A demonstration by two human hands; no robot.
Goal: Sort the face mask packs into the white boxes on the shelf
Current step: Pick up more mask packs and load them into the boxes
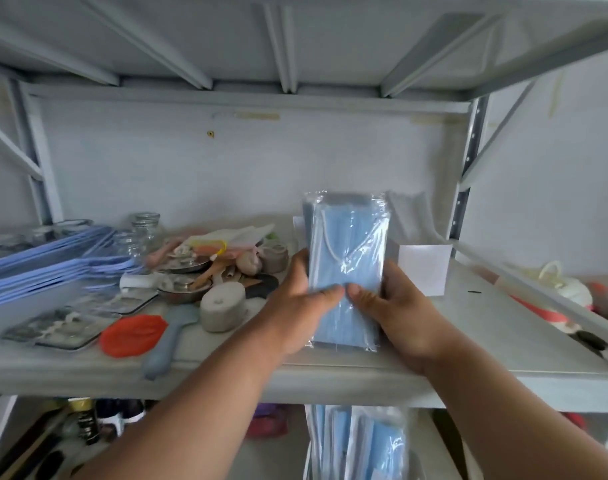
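I hold a mask pack [345, 261] upright above the shelf [468, 341] near its front edge, my left hand [297, 306] and right hand [396, 306] each clamped on a long side, thumbs meeting on its face, apparently to steady the slippery wrap. A white box [422, 268] stands just beside it toward the right edge, the likely destination. More packs [358, 441] wait on the level below.

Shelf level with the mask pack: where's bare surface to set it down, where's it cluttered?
Bare: shelf right of the right hand, in front of the white box. Crowded: left of the left hand, grey holder, orange piece, jars.
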